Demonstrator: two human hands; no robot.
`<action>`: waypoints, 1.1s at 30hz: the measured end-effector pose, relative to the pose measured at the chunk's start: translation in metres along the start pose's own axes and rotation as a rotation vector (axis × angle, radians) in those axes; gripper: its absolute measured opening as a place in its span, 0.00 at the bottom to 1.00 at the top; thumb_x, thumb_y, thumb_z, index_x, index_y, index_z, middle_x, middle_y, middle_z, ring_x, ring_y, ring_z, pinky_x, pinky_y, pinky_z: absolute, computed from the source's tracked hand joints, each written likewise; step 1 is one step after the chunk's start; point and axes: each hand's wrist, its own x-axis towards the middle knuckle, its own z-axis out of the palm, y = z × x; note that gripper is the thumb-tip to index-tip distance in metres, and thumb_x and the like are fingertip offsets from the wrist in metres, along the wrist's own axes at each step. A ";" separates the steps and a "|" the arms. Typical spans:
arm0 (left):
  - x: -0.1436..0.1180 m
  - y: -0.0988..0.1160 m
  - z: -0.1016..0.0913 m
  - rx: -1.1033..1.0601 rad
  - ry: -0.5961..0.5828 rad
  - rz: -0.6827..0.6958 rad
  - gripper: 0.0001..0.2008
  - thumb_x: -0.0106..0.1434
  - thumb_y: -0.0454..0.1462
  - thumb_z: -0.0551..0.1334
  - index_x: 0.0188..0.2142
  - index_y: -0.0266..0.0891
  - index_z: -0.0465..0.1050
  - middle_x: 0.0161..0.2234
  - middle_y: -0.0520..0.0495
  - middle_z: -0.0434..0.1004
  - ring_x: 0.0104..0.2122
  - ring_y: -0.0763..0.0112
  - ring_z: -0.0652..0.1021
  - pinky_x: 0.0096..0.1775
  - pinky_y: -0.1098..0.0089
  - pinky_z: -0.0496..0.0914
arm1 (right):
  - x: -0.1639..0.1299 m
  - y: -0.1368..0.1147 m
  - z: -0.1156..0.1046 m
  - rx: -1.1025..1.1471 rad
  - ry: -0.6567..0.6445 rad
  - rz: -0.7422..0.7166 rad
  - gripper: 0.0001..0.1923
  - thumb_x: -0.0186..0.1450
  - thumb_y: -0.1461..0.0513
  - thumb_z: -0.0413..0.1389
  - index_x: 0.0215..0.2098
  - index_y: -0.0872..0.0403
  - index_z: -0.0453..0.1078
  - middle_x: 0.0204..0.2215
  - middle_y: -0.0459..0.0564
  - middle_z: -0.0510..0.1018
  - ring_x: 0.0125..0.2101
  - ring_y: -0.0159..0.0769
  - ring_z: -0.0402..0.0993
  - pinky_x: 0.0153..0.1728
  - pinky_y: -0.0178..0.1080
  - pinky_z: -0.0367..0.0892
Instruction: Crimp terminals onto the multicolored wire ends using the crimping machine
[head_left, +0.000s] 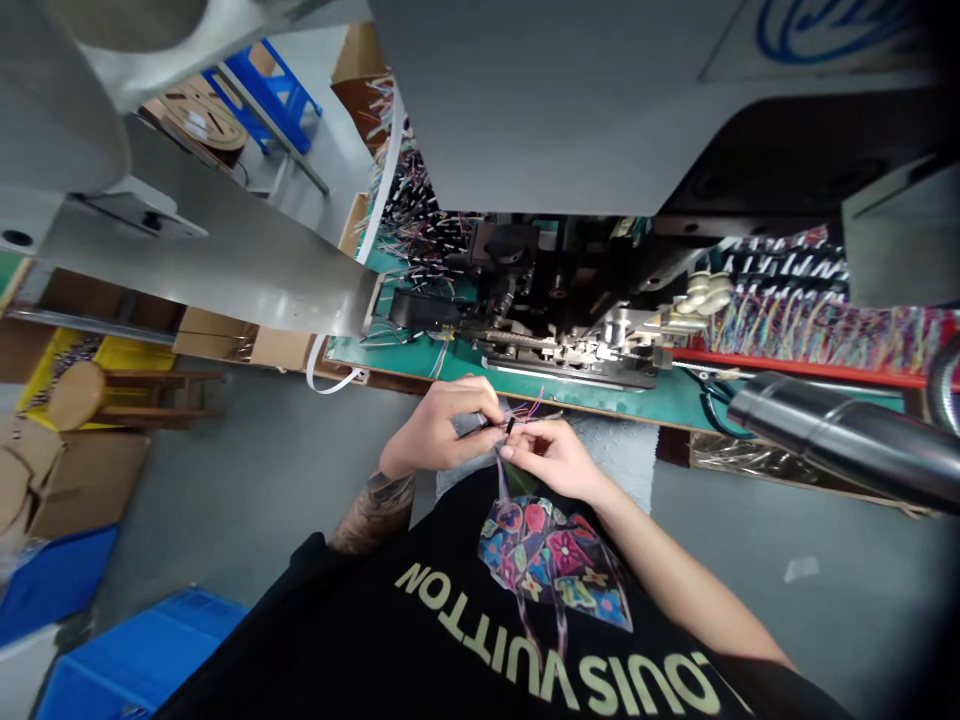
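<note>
Close to my chest, just off the front edge of the green work surface [420, 355], both hands meet around a short black cable [511, 426]. Thin coloured wires [535, 407], red, blue and purple among them, fan out from it between the fingers. My left hand [444, 425] pinches the cable from the left, thumb and forefinger pressed together. From the right, my right hand [553, 456] has its fingertips closed on the same cable. The fingers cover much of the piece. Directly beyond the hands lies the metal feed track [570, 365] of a machine.
The machine's large grey housing [540, 110] overhangs the bench. Heaps of cable ends [420, 200] and wire bundles [810, 320] lie left and right. Black-handled pliers [716, 400] rest near a thick metal tube [832, 430]. Blue bins [142, 650] and a wooden stool [82, 393] stand left.
</note>
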 end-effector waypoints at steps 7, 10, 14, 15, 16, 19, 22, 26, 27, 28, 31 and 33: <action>-0.001 0.001 0.002 -0.180 -0.102 -0.042 0.07 0.75 0.38 0.72 0.38 0.41 0.81 0.33 0.46 0.85 0.34 0.66 0.82 0.41 0.63 0.78 | 0.003 0.005 0.014 -0.028 -0.048 -0.008 0.22 0.70 0.44 0.73 0.47 0.54 0.83 0.34 0.48 0.83 0.31 0.35 0.73 0.34 0.37 0.71; 0.002 0.002 0.009 -0.169 -0.116 -0.032 0.09 0.76 0.40 0.71 0.37 0.41 0.80 0.32 0.47 0.85 0.33 0.67 0.82 0.41 0.63 0.78 | 0.007 0.013 0.023 -0.185 -0.130 -0.058 0.19 0.73 0.46 0.70 0.42 0.53 0.83 0.31 0.48 0.81 0.32 0.37 0.75 0.36 0.39 0.74; -0.003 -0.001 -0.004 0.159 0.018 -0.057 0.08 0.76 0.39 0.69 0.37 0.42 0.81 0.32 0.47 0.86 0.36 0.64 0.82 0.45 0.59 0.78 | 0.016 0.031 0.015 -0.399 -0.095 -0.028 0.12 0.72 0.55 0.69 0.48 0.54 0.85 0.39 0.52 0.87 0.36 0.38 0.80 0.43 0.41 0.75; -0.006 -0.003 -0.011 0.284 0.075 -0.066 0.07 0.75 0.38 0.68 0.38 0.43 0.82 0.32 0.47 0.86 0.37 0.63 0.82 0.46 0.57 0.77 | 0.018 0.037 0.009 -0.411 -0.052 0.006 0.13 0.71 0.56 0.68 0.50 0.55 0.86 0.44 0.54 0.88 0.38 0.38 0.81 0.44 0.41 0.75; -0.010 -0.004 -0.018 0.395 0.124 -0.071 0.07 0.74 0.37 0.69 0.37 0.43 0.82 0.32 0.47 0.85 0.37 0.61 0.82 0.47 0.56 0.77 | 0.020 0.042 0.002 -0.400 -0.015 0.047 0.14 0.71 0.57 0.67 0.51 0.56 0.86 0.46 0.56 0.89 0.38 0.38 0.82 0.44 0.41 0.75; -0.021 -0.007 -0.035 0.538 0.200 -0.054 0.06 0.71 0.37 0.70 0.35 0.44 0.82 0.31 0.48 0.84 0.39 0.60 0.84 0.49 0.53 0.78 | 0.019 0.048 -0.017 -0.283 0.029 0.136 0.19 0.71 0.53 0.65 0.49 0.59 0.86 0.39 0.54 0.88 0.35 0.36 0.78 0.38 0.39 0.73; -0.025 -0.007 -0.036 0.428 0.183 -0.015 0.06 0.71 0.35 0.69 0.34 0.43 0.80 0.32 0.49 0.86 0.37 0.62 0.85 0.53 0.52 0.81 | 0.009 0.033 -0.024 -0.172 0.039 0.134 0.24 0.70 0.46 0.67 0.48 0.59 0.86 0.30 0.49 0.83 0.29 0.33 0.72 0.32 0.37 0.68; -0.015 -0.003 -0.012 0.290 0.114 -0.050 0.06 0.75 0.34 0.67 0.38 0.41 0.79 0.33 0.48 0.84 0.33 0.68 0.82 0.40 0.64 0.79 | -0.007 -0.009 -0.017 -0.038 0.167 0.009 0.25 0.73 0.44 0.69 0.49 0.57 0.87 0.30 0.50 0.83 0.26 0.32 0.73 0.29 0.37 0.68; -0.012 -0.003 -0.005 0.283 0.099 -0.060 0.06 0.76 0.34 0.67 0.39 0.41 0.78 0.33 0.48 0.83 0.32 0.69 0.81 0.37 0.66 0.76 | -0.010 -0.019 -0.014 -0.006 0.223 -0.038 0.24 0.73 0.44 0.69 0.51 0.56 0.87 0.30 0.50 0.84 0.25 0.32 0.73 0.28 0.36 0.69; -0.008 -0.002 0.003 0.280 0.086 -0.063 0.06 0.76 0.34 0.66 0.39 0.41 0.78 0.34 0.48 0.82 0.32 0.70 0.80 0.35 0.68 0.74 | -0.012 -0.028 -0.012 0.018 0.281 -0.081 0.24 0.74 0.44 0.68 0.52 0.55 0.87 0.30 0.50 0.84 0.24 0.32 0.73 0.26 0.36 0.69; 0.003 -0.003 0.021 0.277 0.071 -0.028 0.06 0.78 0.34 0.65 0.40 0.40 0.76 0.35 0.49 0.79 0.31 0.71 0.77 0.34 0.69 0.71 | -0.013 -0.046 -0.007 0.031 0.429 -0.148 0.24 0.75 0.43 0.66 0.53 0.54 0.88 0.26 0.48 0.82 0.20 0.31 0.69 0.21 0.36 0.66; 0.008 -0.005 0.031 0.287 0.078 -0.001 0.07 0.80 0.35 0.64 0.40 0.41 0.74 0.36 0.48 0.79 0.32 0.70 0.78 0.35 0.68 0.71 | -0.010 -0.053 -0.005 0.006 0.496 -0.155 0.24 0.75 0.43 0.67 0.50 0.54 0.88 0.24 0.47 0.81 0.18 0.30 0.67 0.19 0.36 0.64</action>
